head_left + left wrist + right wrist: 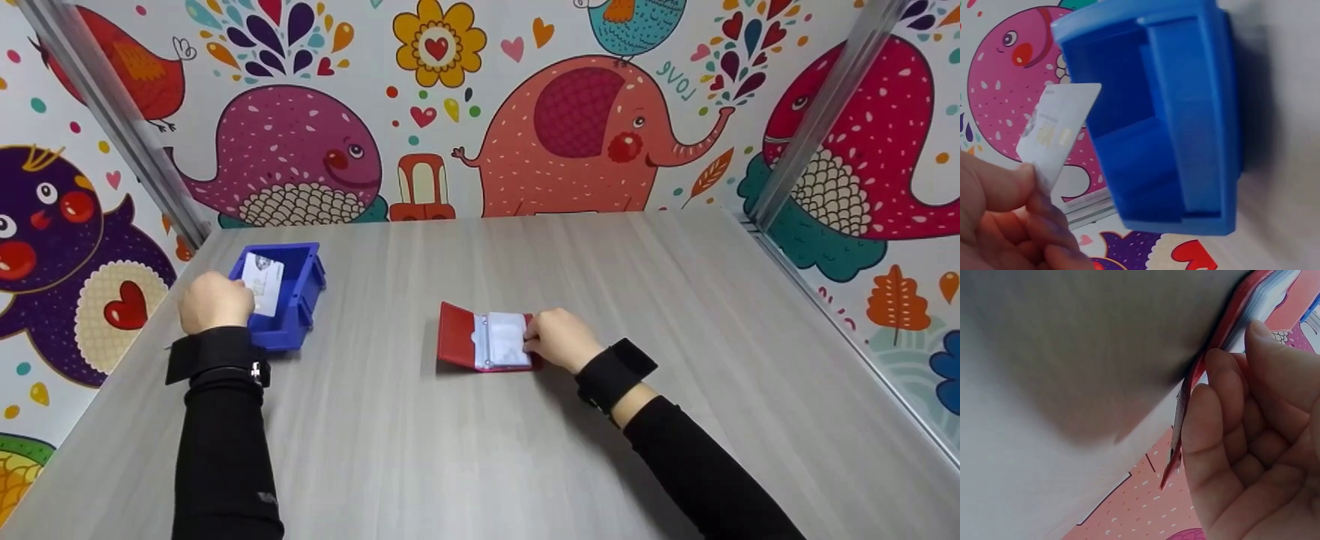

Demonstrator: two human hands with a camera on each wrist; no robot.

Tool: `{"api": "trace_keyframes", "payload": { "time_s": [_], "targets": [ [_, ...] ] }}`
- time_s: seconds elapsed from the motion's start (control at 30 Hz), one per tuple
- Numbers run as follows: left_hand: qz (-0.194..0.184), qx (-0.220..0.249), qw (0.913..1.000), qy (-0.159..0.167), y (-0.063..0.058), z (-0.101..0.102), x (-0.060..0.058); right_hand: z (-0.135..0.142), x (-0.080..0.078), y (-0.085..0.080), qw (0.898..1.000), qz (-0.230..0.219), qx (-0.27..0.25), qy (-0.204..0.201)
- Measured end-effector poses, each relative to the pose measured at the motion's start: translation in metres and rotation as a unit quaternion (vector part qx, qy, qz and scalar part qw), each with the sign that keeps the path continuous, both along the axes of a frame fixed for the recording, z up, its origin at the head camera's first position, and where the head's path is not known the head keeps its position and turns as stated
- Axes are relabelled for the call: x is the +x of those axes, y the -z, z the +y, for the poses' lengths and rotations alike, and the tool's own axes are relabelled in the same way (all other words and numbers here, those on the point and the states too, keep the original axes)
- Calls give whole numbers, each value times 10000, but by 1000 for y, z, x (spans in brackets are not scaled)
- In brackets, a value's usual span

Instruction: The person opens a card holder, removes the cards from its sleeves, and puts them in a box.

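Note:
Between thumb and curled fingers, my left hand [217, 304] pinches a white card [1053, 126] with a gold chip. The card is tilted beside the opening of a blue plastic bin [1199, 101], which looks bare inside. From the head view the card overlaps the bin's left part. A small red card holder [455, 335] lies open at mid-table, its left cover raised and clear sleeves [508, 339] showing. My right hand [562, 339] grips the holder's right edge, with the thumb over the sleeves and fingers against the red cover in the right wrist view.
The wood-grain table [390, 450] runs back to a wall [431, 135] printed with cartoon animals. Metal posts [124, 127] stand at the back corners, the left one close behind the bin. Side panels flank the table.

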State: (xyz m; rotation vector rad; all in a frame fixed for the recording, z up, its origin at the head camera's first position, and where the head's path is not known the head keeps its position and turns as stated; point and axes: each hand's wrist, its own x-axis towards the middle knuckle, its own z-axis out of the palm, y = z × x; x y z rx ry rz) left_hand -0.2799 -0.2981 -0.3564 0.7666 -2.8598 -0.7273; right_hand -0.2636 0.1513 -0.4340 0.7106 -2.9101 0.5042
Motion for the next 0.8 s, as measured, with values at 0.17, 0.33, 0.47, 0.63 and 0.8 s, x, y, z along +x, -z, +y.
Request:
{"api": "trace_keyframes", "payload": {
  "time_s": [0.17,0.33,0.47,0.63,0.8],
  "targets": [
    [-69,84,9999,-64,9,-1,-1,-1,0,1,10000,42,26,-55],
    [-80,19,10000,9,12,-1,-1,-1,-1,1,10000,50,18,-62],
    [-88,41,10000,18,14,1,0,-1,-1,1,10000,29,22,-38],
    [-31,59,9999,89,15,2,-2,0,0,1,10000,-16,-3,18],
    [-52,123,9999,39,16,1,-2,0,0,1,10000,2,-31,34]
  ]
}}
